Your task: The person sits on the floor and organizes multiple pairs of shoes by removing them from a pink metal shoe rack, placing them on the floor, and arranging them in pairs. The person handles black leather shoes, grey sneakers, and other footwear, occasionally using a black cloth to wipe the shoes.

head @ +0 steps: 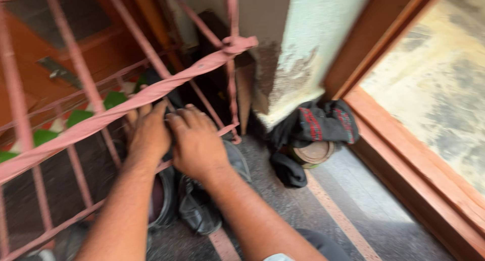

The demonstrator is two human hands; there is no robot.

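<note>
**Two hands at a pink metal grille, dark shoes beneath**

The fingers of the left hand (149, 132) curl loosely forward, their tips reaching up against the twisted pink bar (151, 95) of the grille (76, 59); they lie against it, though whether they truly grip it cannot be told through the blur. The right hand (196, 142) lies just beside the left, touching it, knuckles up, fingers bent downward and half closed over something dark; what they hold is hidden under the palm.

Two hands, two bare forearms. Below the wrists sit two dark shoes (194, 205) on the speckled floor (283, 205), side by side, right against the grille's foot.

The twisted bar's long axis runs diagonally, low at the left edge and rising to the right, where it meets an upright rod. The shoes point roughly away from the person, toward the grille.

Farther right, well apart from the hands, a dark cloth bundle (323, 122) with red stripes lies at the base of the pale wall (313, 49), over a round tan object (316, 152). An orange-brown frame (404, 155) borders the floor.
</note>
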